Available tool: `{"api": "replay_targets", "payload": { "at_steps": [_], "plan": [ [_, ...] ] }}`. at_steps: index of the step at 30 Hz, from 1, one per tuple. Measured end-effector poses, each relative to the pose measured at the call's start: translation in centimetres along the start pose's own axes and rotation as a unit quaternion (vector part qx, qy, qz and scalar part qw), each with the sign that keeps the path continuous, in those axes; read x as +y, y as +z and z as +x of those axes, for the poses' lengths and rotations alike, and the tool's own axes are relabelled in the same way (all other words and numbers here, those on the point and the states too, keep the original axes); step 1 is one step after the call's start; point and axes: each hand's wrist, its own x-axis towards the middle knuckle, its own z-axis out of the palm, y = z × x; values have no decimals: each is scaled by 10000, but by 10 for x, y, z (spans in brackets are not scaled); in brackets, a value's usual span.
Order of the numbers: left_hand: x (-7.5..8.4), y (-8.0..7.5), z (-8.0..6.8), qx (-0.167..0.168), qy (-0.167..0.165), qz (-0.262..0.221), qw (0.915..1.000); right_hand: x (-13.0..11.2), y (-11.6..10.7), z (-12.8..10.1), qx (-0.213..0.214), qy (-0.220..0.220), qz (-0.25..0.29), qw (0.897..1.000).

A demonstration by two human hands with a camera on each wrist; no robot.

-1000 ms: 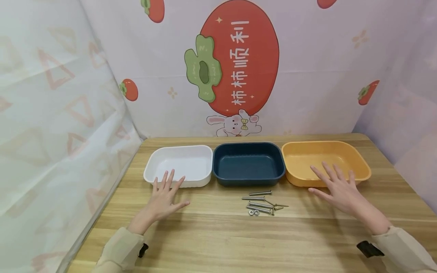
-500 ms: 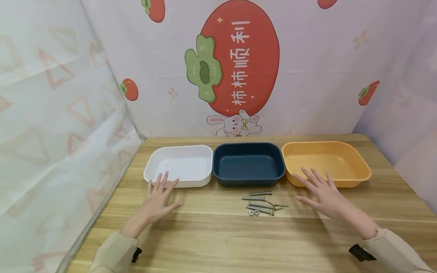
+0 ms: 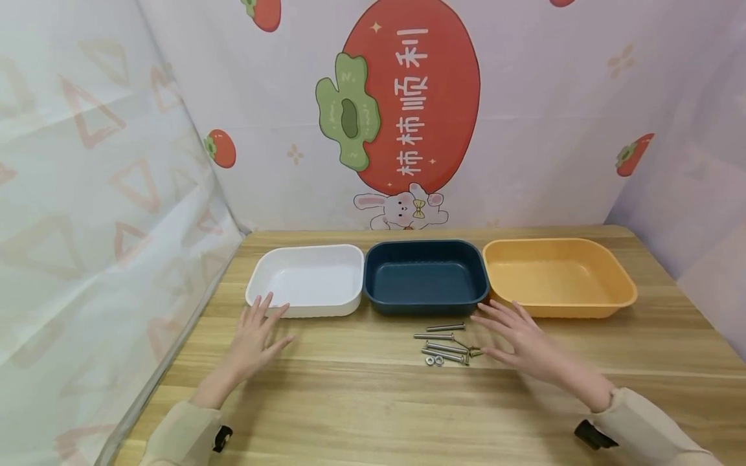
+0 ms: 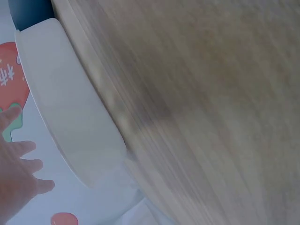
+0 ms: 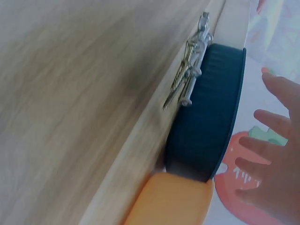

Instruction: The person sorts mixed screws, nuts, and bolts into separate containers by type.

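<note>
Three shallow trays stand in a row at the back of the wooden table: a white tray [image 3: 305,279], a dark blue tray [image 3: 425,278] and an orange tray [image 3: 556,278]. A small heap of metal screws and washers [image 3: 445,344] lies in front of the blue tray. My left hand [image 3: 256,333] hovers flat with fingers spread just in front of the white tray [image 4: 70,122], holding nothing. My right hand [image 3: 515,340] is spread flat right beside the screws [image 5: 190,77], its fingertips near the blue tray [image 5: 208,117]; it holds nothing.
A patterned cloth backdrop [image 3: 408,116] closes the back and both sides of the table. The wooden table [image 3: 373,401] stretches bare toward me in front of the hands. Black wrist devices sit on both sleeves.
Both hands have drawn back from the trays toward me. The right hand has shifted left from the orange tray to the screws; the left hand slid slightly left and nearer.
</note>
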Motion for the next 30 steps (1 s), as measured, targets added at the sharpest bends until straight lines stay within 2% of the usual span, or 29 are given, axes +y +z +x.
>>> {"api": "replay_targets", "payload": {
  "at_steps": [6, 12, 14, 18, 24, 30],
  "plan": [
    [-7, -3, -2, 408, -141, -267, 9987, -6, 12, 6, 33, -310, 295, 9991],
    [-14, -3, -1, 1162, 158, -289, 9927, -11, 21, 13, -296, -311, 788, 9960],
    [-16, -3, -1, 1282, 197, -304, 9911, -12, 25, 15, -438, -318, 1014, 9934],
    [-20, -3, 0, 1312, 86, -398, 9905, -15, 32, 20, -749, -240, 1411, 9869],
    [-25, -2, 1, 1208, -255, -549, 9908, -20, 39, 27, -1068, -174, 1610, 9810],
    [-29, -1, 4, 1311, -168, -668, 9890, -22, 45, 32, -1254, -188, 1873, 9741]
  ]
}}
